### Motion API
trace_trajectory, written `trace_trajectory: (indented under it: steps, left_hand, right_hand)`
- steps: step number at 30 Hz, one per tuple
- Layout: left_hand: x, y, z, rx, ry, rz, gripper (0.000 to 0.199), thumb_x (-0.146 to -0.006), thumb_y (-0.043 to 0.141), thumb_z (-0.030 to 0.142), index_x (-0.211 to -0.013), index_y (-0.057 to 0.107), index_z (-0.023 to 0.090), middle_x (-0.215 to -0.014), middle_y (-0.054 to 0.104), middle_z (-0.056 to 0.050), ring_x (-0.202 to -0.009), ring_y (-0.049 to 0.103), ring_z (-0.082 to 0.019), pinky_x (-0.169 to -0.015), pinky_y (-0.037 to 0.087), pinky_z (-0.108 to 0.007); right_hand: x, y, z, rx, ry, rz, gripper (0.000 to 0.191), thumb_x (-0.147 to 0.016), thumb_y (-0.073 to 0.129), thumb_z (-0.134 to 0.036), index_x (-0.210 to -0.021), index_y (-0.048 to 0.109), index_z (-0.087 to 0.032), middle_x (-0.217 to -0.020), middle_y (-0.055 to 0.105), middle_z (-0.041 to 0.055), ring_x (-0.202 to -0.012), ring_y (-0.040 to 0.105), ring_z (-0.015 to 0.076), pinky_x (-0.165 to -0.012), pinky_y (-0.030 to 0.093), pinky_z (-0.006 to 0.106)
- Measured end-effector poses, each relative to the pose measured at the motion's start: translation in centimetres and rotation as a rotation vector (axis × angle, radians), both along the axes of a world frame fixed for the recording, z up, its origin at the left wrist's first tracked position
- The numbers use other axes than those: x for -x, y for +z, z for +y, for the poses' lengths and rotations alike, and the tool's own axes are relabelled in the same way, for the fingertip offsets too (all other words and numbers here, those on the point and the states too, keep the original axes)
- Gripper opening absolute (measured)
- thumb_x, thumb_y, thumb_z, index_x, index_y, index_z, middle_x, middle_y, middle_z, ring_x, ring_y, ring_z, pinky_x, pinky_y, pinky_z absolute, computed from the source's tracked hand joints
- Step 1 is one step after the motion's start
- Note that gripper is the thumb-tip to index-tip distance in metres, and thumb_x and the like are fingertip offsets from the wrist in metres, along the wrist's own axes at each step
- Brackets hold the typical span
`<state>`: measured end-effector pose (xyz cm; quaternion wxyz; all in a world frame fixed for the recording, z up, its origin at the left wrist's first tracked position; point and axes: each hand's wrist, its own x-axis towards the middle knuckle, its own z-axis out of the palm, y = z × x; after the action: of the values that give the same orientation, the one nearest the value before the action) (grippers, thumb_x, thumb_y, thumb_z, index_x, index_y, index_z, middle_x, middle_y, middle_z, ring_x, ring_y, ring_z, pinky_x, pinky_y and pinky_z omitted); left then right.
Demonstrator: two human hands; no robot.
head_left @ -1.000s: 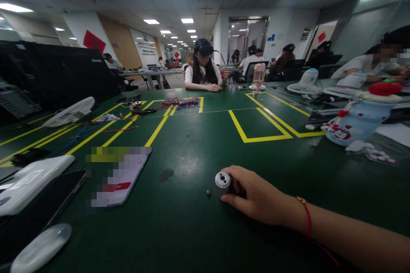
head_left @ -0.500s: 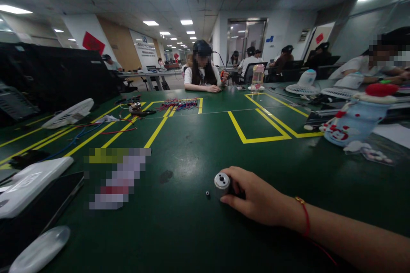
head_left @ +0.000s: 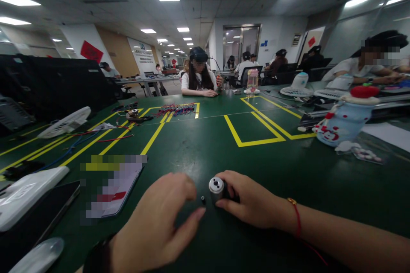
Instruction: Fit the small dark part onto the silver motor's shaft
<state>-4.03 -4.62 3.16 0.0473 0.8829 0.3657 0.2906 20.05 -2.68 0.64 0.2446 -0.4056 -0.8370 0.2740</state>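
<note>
My right hand [head_left: 248, 198] is wrapped round a metal cylinder [head_left: 216, 187], which stands upright on the green table [head_left: 192, 145]. Its silvery round top, with a dark centre hole and smaller holes, faces up. Just left of the cylinder lies a tiny dark part [head_left: 203, 199] with a light ring at its end. My left hand [head_left: 163, 217] is over the table on the near left, thumb and fingers apart around the space beside the tiny part, not touching it. Nothing shows between its fingers.
A phone-like slab [head_left: 128, 187], partly pixelated, lies left of my left hand. At the far left are a white device [head_left: 32, 194] and wires [head_left: 68, 149]. A light-blue bottle [head_left: 346, 121] stands right. A person [head_left: 198, 74] sits across the table.
My left hand has come into view from the lower left and reached near the tiny part. My right hand keeps its hold on the cylinder. The camera view has shifted slightly.
</note>
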Motion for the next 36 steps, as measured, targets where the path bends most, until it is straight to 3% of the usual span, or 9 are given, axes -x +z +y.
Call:
trace_trajectory:
  steps: [4, 7, 17, 19, 22, 26, 30, 36]
  left_hand:
    - [-0.8, -0.3, 2.5, 0.351, 0.038, 0.115, 0.019, -0.079, 0.063, 0.021, -0.093, 0.051, 0.021, -0.085, 0.058, 0.0, -0.073, 0.055, -0.017, -0.065, 0.046, -0.031]
    - [-0.9, -0.9, 3.0, 0.444, 0.016, 0.134, 0.02, -0.078, 0.064, 0.024, -0.094, 0.052, 0.022, -0.089, 0.059, 0.0, -0.078, 0.055, -0.018, -0.067, 0.043, -0.031]
    - [-1.5, -1.8, 3.3, 0.403, -0.021, 0.107, 0.01, -0.083, 0.062, 0.026, -0.091, 0.058, 0.022, -0.087, 0.059, -0.001, -0.08, 0.054, -0.019, -0.073, 0.042, -0.033]
    - [-1.4, -1.8, 3.3, 0.432, -0.034, 0.043, 0.003, -0.086, 0.059, 0.024, -0.089, 0.059, 0.022, -0.088, 0.059, -0.001, -0.082, 0.055, -0.019, -0.073, 0.043, -0.032]
    - [-1.5, -1.2, 3.2, 0.441, -0.02, -0.139, 0.009, -0.092, 0.052, 0.022, -0.095, 0.06, 0.023, -0.094, 0.058, -0.002, -0.085, 0.055, -0.017, -0.076, 0.044, -0.03]
    - [-2.3, 0.1, 2.9, 0.322, 0.002, -0.304, 0.02, -0.093, 0.051, 0.017, -0.104, 0.062, 0.03, -0.1, 0.054, 0.0, -0.093, 0.053, -0.017, -0.081, 0.044, -0.03]
    - [-3.2, 0.6, 2.5, 0.282, 0.008, -0.26, 0.024, -0.09, 0.054, 0.014, -0.1, 0.067, 0.031, -0.098, 0.052, -0.001, -0.092, 0.053, -0.017, -0.08, 0.044, -0.03]
    - [-3.6, 0.2, 2.5, 0.28, 0.004, -0.178, 0.031, -0.09, 0.052, 0.011, -0.105, 0.068, 0.033, -0.1, 0.05, -0.001, -0.089, 0.053, -0.017, -0.078, 0.045, -0.031]
  right_hand:
    - [0.1, 0.0, 0.0, -0.002, 0.003, -0.013, 0.032, -0.08, 0.065, -0.021, -0.11, 0.054, -0.019, -0.09, 0.057, 0.0026, -0.069, 0.047, 0.0147, -0.061, 0.04, 0.028]
    - [0.1, 0.1, 0.1, -0.015, 0.007, -0.014, 0.032, -0.08, 0.065, -0.021, -0.11, 0.054, -0.019, -0.09, 0.056, 0.0025, -0.07, 0.047, 0.0148, -0.062, 0.04, 0.028]
    - [0.0, -0.2, 0.1, -0.028, 0.01, -0.008, 0.032, -0.08, 0.065, -0.02, -0.11, 0.055, -0.02, -0.086, 0.055, 0.0016, -0.069, 0.046, 0.015, -0.061, 0.039, 0.028]
    - [0.0, -0.2, 0.1, -0.024, 0.008, -0.006, 0.033, -0.08, 0.066, -0.02, -0.111, 0.054, -0.02, -0.087, 0.055, 0.0018, -0.069, 0.046, 0.0151, -0.061, 0.039, 0.028]
    - [0.0, -0.1, 0.1, -0.019, 0.009, -0.002, 0.034, -0.079, 0.066, -0.021, -0.111, 0.054, -0.02, -0.091, 0.057, 0.0028, -0.07, 0.047, 0.0151, -0.061, 0.039, 0.028]
    - [0.0, 0.1, 0.1, -0.031, 0.028, -0.002, 0.03, -0.081, 0.065, -0.021, -0.109, 0.054, -0.019, -0.093, 0.057, 0.0033, -0.073, 0.048, 0.015, -0.064, 0.039, 0.028]
    - [0.0, 0.1, 0.1, -0.064, 0.035, -0.002, 0.032, -0.081, 0.066, -0.021, -0.11, 0.053, -0.018, -0.088, 0.056, 0.0015, -0.07, 0.046, 0.0144, -0.064, 0.037, 0.028]
    - [0.0, -0.3, 0.2, -0.104, 0.033, -0.015, 0.027, -0.081, 0.065, -0.022, -0.105, 0.052, -0.017, -0.085, 0.055, 0.0011, -0.067, 0.045, 0.014, -0.062, 0.037, 0.028]
